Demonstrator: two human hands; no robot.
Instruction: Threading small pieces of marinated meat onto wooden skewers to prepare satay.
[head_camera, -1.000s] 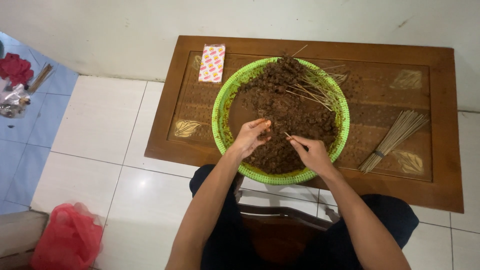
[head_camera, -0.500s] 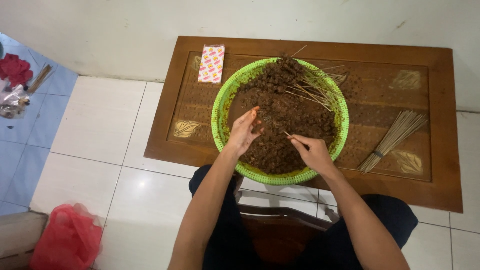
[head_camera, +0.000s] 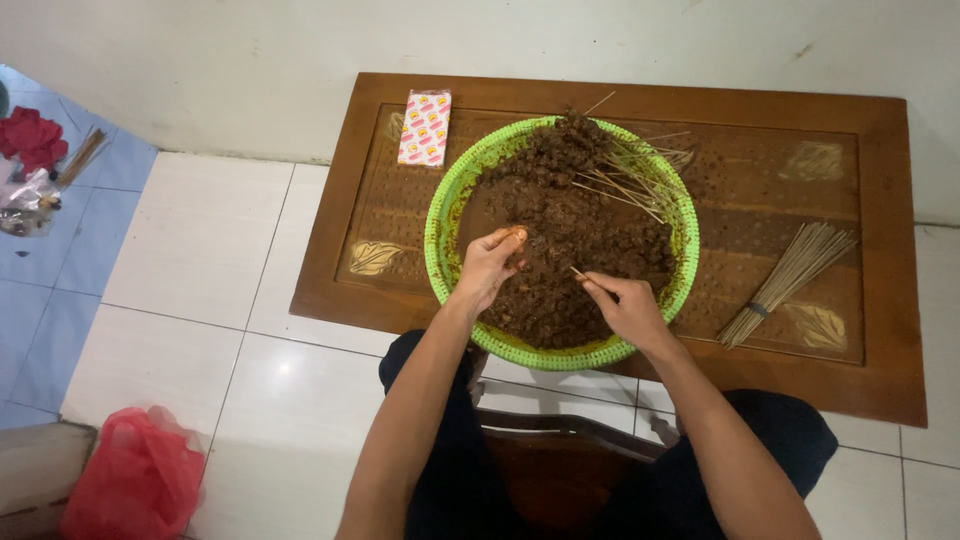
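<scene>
— White floor tiles (head_camera: 200, 240) all around, low brown table (head_camera: 880, 370) on top. Big green basin (head_camera: 440, 235) there, full of brown meat bits (head_camera: 560, 215).
— Left hand (head_camera: 488, 265) pinched one meat bit over the basin; right hand (head_camera: 622, 305) pinched a thin stick (head_camera: 578, 272). Could poke a finger, or drop meat.

Basin (head_camera: 440, 235) sits on table (head_camera: 880, 380); stick bundle (head_camera: 790, 280) right, packet (head_camera: 425, 127) left.

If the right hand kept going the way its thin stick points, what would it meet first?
Probably the left hand, whose fingers pinch a brown piece over the round green basin; the right hand aims up-left, depth uncertain.
</scene>
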